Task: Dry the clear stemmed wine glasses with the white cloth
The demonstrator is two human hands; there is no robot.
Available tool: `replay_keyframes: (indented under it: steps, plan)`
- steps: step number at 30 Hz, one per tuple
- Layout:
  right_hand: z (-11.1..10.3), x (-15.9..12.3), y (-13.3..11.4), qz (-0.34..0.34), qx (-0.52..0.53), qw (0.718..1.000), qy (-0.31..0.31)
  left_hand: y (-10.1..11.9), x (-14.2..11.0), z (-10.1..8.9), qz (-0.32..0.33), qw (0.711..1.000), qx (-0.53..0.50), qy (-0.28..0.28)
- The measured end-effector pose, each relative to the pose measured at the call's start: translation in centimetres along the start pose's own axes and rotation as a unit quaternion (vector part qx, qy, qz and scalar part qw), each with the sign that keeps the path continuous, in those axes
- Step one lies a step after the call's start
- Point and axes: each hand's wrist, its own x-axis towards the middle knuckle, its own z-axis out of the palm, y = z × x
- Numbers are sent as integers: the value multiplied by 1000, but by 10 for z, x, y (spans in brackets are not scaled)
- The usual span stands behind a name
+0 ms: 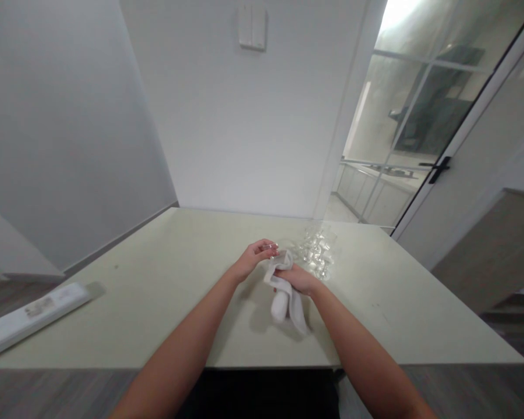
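Note:
Over the middle of a pale table (166, 291), my left hand (254, 259) curls its fingers around a small clear glass (276, 251), which is hard to make out. My right hand (300, 279) grips a white cloth (283, 297) and presses its top end against the glass. The rest of the cloth hangs down toward the tabletop. Several other clear glasses (318, 250) stand in a cluster just behind and to the right of my hands.
A long white box (30, 317) lies along the table's left front edge. White walls stand behind the table, with a wall switch (252, 26) high up. A glass-paned door (423, 128) with a black handle is at the right.

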Motion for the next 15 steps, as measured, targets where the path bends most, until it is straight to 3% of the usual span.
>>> replay_keyframes:
  steps: [2, 5, 9, 12, 15]
  plan:
    - [-4, -7, -2, 83, 54, 993, -67, 1, -2, -1, -1, 999, -25, -37]
    - [-8, -11, -3, 103, 106, 985, -87, 1, -2, -1, -1, 997, -62, -56]
    - [-5, -1, -5, 61, 153, 986, 27, 0, 3, -5, 12, 996, -82, 11]
    - [-4, 11, -4, 26, 210, 966, 150, 1, 7, -13, 37, 989, -119, 84]
    - [-6, 18, -1, 31, 245, 947, 206, 3, 8, -17, 69, 979, -145, 122]
